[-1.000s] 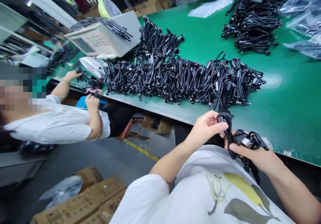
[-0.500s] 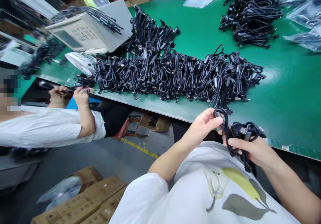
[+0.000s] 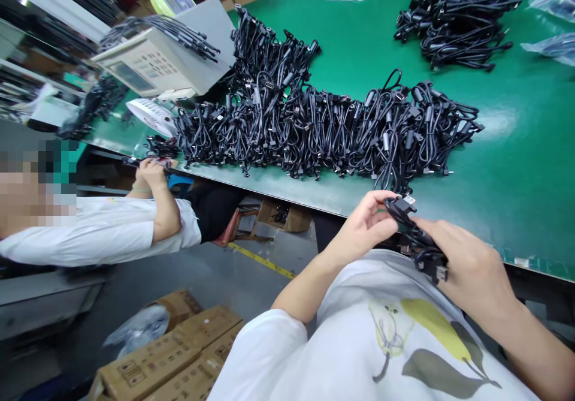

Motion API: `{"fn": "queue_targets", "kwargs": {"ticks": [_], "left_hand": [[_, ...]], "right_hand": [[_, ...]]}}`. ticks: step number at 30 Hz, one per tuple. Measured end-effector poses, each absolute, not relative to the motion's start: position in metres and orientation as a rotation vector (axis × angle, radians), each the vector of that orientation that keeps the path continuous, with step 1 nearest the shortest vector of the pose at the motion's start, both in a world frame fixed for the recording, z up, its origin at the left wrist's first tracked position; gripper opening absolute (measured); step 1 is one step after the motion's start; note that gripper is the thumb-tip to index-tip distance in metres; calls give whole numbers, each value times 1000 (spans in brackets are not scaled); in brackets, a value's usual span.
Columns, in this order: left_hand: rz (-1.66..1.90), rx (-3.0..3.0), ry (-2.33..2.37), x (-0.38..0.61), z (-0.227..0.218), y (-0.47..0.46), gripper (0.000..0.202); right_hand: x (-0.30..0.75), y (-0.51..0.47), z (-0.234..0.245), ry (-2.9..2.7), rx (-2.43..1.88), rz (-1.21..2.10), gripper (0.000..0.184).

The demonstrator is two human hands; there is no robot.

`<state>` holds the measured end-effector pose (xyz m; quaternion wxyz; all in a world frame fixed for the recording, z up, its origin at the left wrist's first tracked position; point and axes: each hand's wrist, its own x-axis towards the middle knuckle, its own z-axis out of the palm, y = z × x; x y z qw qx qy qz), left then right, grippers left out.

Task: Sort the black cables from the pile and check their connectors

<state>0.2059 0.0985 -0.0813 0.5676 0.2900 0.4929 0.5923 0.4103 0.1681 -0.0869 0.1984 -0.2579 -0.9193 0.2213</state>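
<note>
Since half a second ago: right hand rolls over, back of the hand now faces the camera and covers most of the coil that sat open on top of it. The view also drifts a bit; the piles on the desk are unchanged.

Now:
- cable bundle is held in the air between both hands, just off the near desk edge, above the person's white shirt.
- left hand: fingers narrow, pinching the bundle's top end right at the small connector.
- right hand: fingers wrapped around the lower part of the bundle; USB plug sticks out below the hand.
- long pile of black cables lies on the desk just beyond the hands, not touching them.
- second cable pile sits far right, well apart.
- beige tester box stands at the left end of the long pile, with loose cables draped on top.
- small white fan is just in front of it.
- clear plastic bags are at the far right edge.
- co-worker's hand is at the desk edge to the left, near a small cable clump.
- cardboard boxes are on the floor, lower left.
</note>
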Motion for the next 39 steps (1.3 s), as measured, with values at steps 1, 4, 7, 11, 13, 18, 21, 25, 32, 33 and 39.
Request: {"fn": "queue_targets", "kwargs": {"ticks": [1, 4, 7, 11, 13, 18, 21, 25, 32, 33, 39], "left_hand": [[1384, 711, 1179, 206, -81, 97, 54], [1409, 719, 1244, 206, -79, 96, 44], [1451, 658, 1223, 205, -81, 96, 41], [1457, 518, 1154, 200, -86, 100, 43], [1450, 473, 1108, 197, -87, 101, 42], [1394, 436, 1075, 194, -90, 102, 43], [1395, 422, 1057, 196, -89, 102, 42], [1415, 392, 1011, 197, -87, 102, 38], [1383, 383, 997, 199, -88, 104, 40], [1373, 394, 1015, 200, -89, 105, 40], [1291, 605, 1078, 202, -91, 111, 36]], "right_hand": [[411, 166, -86, -2609, -745, 504, 44], [410, 163, -86, -2629, -783, 439, 50], [411, 167, -85, -2538, -722, 714, 51], [414, 172, -84, -2388, -687, 1183, 46], [415, 172, -83, -2334, -757, 1351, 39], [412, 171, -83, -2070, -1008, 1727, 34], [409, 172, -86, -1885, -1106, 1892, 39], [407, 176, -93, -1684, -1157, 2091, 40], [391, 172, -95, -1212, -1094, 2321, 42], [388, 171, -94, -1144, -1089, 2386, 43], [379, 171, -89, -953, -928, 2674, 53]]}}
